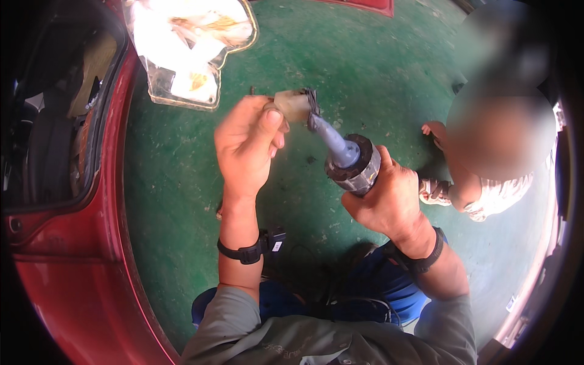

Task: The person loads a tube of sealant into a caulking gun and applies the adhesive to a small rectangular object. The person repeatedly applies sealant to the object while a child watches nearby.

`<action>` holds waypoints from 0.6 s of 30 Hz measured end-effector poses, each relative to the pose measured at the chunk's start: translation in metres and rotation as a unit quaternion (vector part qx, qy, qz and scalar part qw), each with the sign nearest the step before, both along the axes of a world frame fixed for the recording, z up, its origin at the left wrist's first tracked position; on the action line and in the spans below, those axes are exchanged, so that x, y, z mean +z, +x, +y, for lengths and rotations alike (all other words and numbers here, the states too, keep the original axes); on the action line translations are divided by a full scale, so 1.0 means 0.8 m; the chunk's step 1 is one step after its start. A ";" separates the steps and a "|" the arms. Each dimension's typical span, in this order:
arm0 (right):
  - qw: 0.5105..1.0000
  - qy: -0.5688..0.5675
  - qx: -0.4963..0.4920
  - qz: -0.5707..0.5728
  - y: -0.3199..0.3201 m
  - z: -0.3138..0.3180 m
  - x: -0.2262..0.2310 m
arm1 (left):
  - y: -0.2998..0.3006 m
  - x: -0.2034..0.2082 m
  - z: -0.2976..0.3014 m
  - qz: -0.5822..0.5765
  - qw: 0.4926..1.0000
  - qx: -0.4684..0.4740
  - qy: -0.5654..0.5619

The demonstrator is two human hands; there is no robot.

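Between the thumb and fingers of my left hand [248,137] is a small pale, translucent block [291,104], closed in a pinch. Dark strands [312,100] cling to the block's right end; I cannot make out what they are. My right hand [392,198] wraps round a tool with a blue tapered nozzle [336,146] and a dark ribbed collar [358,167]. The nozzle points up and left, and its tip meets or nearly meets the strands. My palm hides the tool's handle.
A red car body [73,292] with a window opening runs down the left side. Beyond my left hand, a clear-edged, glare-washed part [188,48] lies above the green floor [328,48]. Another person [499,146] is low down at the right, close to my right arm.
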State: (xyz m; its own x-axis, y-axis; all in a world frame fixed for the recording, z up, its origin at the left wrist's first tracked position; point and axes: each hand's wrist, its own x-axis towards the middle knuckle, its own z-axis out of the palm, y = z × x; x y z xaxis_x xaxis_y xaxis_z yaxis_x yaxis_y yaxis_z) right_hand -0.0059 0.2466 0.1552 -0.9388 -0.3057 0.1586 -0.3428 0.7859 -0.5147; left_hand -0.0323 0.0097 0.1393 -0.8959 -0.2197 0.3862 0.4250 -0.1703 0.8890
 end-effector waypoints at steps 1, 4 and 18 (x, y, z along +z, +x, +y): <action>1.000 -0.010 0.008 -0.006 0.001 -0.001 0.002 | -0.001 0.001 -0.001 0.007 1.000 0.011 -0.004; 0.998 -0.052 0.020 -0.009 0.001 -0.002 0.007 | -0.005 -0.002 -0.009 -0.007 0.999 -0.013 0.037; 0.970 -0.169 0.042 -0.168 -0.013 0.003 0.011 | -0.020 -0.032 -0.020 0.021 0.935 -0.270 0.227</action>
